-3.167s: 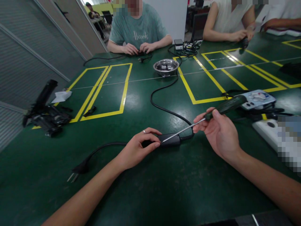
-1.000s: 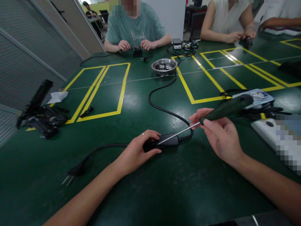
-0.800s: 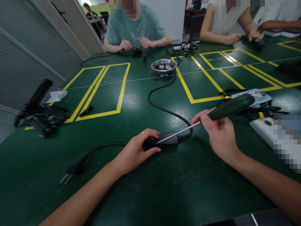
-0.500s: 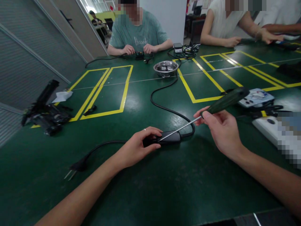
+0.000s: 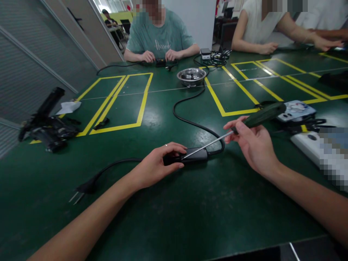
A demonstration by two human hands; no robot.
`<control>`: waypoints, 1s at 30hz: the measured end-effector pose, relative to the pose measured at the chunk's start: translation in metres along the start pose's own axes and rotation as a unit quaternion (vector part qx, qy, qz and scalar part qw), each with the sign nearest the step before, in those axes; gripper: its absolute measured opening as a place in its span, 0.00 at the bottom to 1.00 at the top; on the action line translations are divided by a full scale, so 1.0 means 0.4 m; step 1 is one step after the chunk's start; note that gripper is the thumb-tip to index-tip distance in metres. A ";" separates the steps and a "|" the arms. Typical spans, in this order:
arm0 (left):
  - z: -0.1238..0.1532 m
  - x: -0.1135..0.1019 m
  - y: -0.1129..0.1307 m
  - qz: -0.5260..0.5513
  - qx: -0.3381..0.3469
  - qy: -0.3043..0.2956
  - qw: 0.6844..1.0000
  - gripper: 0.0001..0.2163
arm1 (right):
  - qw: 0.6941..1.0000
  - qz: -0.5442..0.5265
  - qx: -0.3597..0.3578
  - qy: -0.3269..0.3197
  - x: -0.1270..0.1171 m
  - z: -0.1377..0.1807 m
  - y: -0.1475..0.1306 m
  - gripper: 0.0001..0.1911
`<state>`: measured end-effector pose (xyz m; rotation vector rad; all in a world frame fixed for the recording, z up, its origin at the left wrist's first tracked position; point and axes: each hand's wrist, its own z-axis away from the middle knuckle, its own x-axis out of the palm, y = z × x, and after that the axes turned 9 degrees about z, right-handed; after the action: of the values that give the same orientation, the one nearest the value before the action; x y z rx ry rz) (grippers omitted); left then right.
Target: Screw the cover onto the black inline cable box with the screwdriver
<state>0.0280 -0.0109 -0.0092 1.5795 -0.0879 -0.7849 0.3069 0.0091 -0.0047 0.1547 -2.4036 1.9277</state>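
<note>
On the green table lies a small black box [image 5: 197,154] with a cord at each end, like an inline power adapter. My left hand [image 5: 159,165] grips its left end between thumb and fingers. A screwdriver [image 5: 266,116] with a dark green handle is in my right hand [image 5: 254,145], fingers closed round the handle's front. Its metal shaft slants down to the left, and the tip rests at the box near my left thumb; what it touches exactly is too small to tell. The left cord ends in a two-pin plug [image 5: 86,186] beside my left forearm.
A steel bowl [image 5: 191,77] holding small parts stands mid-table. Black gear [image 5: 51,127] lies at the left, near a small black piece [image 5: 101,123]. At right are a patterned case [image 5: 296,110] and a white box [image 5: 307,148]. Across the table, a person's hands [image 5: 160,56] hold a black item.
The whole view has shifted slightly. Both hands keep their grips, and the screwdriver's handle sits a little lower, its tip still at the box. A co-worker's arm at far right has reached further right.
</note>
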 end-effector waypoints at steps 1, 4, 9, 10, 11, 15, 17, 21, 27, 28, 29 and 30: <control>0.000 -0.004 0.003 0.003 0.000 -0.010 1.000 0.14 | 1.000 -0.019 0.004 -0.007 0.000 0.000 -0.002 0.04; -0.001 -0.016 0.011 0.025 -0.006 -0.040 0.999 0.15 | 0.999 -0.020 0.012 -0.022 0.000 0.002 -0.005 0.05; -0.014 -0.011 0.018 0.042 -0.038 0.001 0.998 0.11 | 1.000 0.014 -0.003 0.010 0.000 0.016 -0.010 0.03; -0.017 -0.007 0.019 0.040 -0.044 0.007 0.998 0.10 | 1.000 -0.013 -0.001 0.008 0.000 0.018 -0.012 0.03; -0.020 -0.003 0.020 0.037 -0.049 0.011 0.998 0.10 | 0.999 -0.041 0.003 0.001 0.001 0.020 -0.013 0.04; -0.026 0.004 0.027 0.036 -0.060 0.007 0.998 0.09 | 0.999 -0.038 -0.005 -0.011 0.003 0.018 -0.013 0.05; -0.026 0.004 0.030 0.034 -0.067 0.006 0.997 0.09 | 1.000 0.008 -0.012 0.001 0.004 0.013 -0.012 0.01; -0.023 0.004 0.030 0.022 -0.072 0.012 0.997 0.08 | 1.000 0.020 0.010 0.004 0.002 0.007 -0.014 0.05; -0.021 0.013 0.027 0.014 -0.065 0.030 0.997 0.08 | 0.993 -0.082 0.072 -0.048 -0.002 0.012 -0.017 0.05; -0.021 0.014 0.027 0.010 -0.069 0.032 0.997 0.08 | 0.993 -0.074 0.079 -0.048 0.000 0.013 -0.016 0.05; -0.021 0.016 0.028 0.006 -0.072 0.036 0.997 0.07 | 0.993 -0.065 0.085 -0.047 0.002 0.014 -0.016 0.04; -0.020 0.017 0.027 0.001 -0.074 0.040 0.996 0.07 | 0.993 -0.059 0.089 -0.044 0.003 0.013 -0.016 0.04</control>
<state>0.0416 -0.0094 -0.0026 1.4682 0.0264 -0.7094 0.3067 0.0026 0.0003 0.3888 -2.2141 2.1203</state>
